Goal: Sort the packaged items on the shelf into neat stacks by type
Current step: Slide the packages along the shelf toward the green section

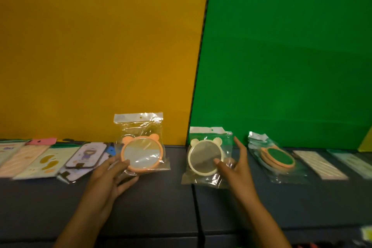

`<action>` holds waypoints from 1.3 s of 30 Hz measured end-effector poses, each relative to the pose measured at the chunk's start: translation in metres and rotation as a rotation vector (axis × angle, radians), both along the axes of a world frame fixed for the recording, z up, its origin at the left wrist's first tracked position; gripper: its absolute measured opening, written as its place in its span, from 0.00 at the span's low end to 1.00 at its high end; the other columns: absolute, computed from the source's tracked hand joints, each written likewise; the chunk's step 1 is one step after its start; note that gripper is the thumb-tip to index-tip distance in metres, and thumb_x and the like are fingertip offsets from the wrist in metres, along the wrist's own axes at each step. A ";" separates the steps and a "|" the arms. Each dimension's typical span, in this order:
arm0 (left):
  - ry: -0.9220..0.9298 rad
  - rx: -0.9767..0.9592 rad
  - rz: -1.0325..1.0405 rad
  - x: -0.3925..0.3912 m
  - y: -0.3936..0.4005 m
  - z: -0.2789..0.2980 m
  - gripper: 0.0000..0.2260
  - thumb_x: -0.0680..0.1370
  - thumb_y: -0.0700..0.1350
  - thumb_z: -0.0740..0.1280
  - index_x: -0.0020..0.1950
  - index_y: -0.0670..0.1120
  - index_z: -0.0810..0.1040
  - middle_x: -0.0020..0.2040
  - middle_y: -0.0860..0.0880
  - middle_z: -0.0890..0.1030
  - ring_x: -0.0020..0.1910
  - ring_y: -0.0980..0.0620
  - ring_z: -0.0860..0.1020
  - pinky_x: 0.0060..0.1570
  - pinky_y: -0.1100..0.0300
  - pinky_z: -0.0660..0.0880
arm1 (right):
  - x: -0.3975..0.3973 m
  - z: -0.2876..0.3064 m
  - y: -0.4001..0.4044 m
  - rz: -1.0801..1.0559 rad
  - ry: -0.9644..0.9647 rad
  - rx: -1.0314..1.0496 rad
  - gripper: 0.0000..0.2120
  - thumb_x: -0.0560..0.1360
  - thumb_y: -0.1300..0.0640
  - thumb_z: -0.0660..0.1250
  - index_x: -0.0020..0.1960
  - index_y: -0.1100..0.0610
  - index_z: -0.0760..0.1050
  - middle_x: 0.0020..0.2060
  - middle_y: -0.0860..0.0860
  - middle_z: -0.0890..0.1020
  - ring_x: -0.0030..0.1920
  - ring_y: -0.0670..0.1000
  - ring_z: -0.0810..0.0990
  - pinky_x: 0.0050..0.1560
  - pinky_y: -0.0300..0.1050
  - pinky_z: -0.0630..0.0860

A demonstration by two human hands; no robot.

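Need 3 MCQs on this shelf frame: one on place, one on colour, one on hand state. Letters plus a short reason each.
1. Where does the pile of bagged mirrors lie?
A. right of the cream mirror
B. left of the phone cases
C. between the two hands

2. What colour is the rim of the mirror at the left hand?
A. blue
B. orange
C. black

3. What is the right hand doing?
A. hanging idle below the shelf
B. pinching the cream mirror's bag
C. pointing at the yellow wall

Key: 1 A, the pile of bagged mirrors lies right of the cream mirror. 2 B, the left hand holds the orange mirror. 3 B, the right hand has its thumb and fingers on that bag.
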State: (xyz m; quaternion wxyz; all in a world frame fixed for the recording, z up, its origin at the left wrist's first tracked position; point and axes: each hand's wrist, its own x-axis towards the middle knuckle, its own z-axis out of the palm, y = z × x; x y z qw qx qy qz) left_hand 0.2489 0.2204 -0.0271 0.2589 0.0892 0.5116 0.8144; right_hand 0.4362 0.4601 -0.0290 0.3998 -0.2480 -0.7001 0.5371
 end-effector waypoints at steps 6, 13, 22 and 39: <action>0.077 -0.008 -0.110 0.085 0.051 0.005 0.22 0.67 0.42 0.70 0.61 0.44 0.76 0.51 0.45 0.84 0.52 0.46 0.82 0.46 0.53 0.82 | 0.095 0.000 0.044 -0.075 0.027 0.117 0.23 0.75 0.62 0.70 0.64 0.42 0.71 0.66 0.50 0.74 0.58 0.57 0.78 0.42 0.41 0.81; 0.062 -0.036 -0.163 0.153 0.107 -0.012 0.14 0.75 0.38 0.68 0.60 0.43 0.77 0.52 0.41 0.84 0.49 0.46 0.83 0.39 0.59 0.82 | 0.179 -0.009 0.077 -0.156 0.028 0.077 0.17 0.75 0.61 0.71 0.59 0.45 0.75 0.59 0.50 0.80 0.50 0.52 0.81 0.42 0.41 0.80; 0.107 0.031 -0.227 0.185 0.168 -0.004 0.18 0.73 0.38 0.69 0.63 0.43 0.75 0.57 0.40 0.81 0.52 0.42 0.82 0.42 0.58 0.82 | 0.231 -0.006 0.124 -0.232 0.058 0.042 0.19 0.74 0.64 0.70 0.62 0.49 0.75 0.61 0.50 0.79 0.59 0.53 0.79 0.56 0.52 0.80; 0.082 0.120 -0.282 0.138 0.293 -0.001 0.15 0.76 0.34 0.65 0.62 0.42 0.75 0.58 0.40 0.80 0.53 0.42 0.82 0.44 0.57 0.82 | 0.184 0.008 0.240 -0.219 0.022 0.076 0.19 0.74 0.63 0.71 0.61 0.48 0.75 0.61 0.45 0.79 0.56 0.50 0.81 0.58 0.58 0.79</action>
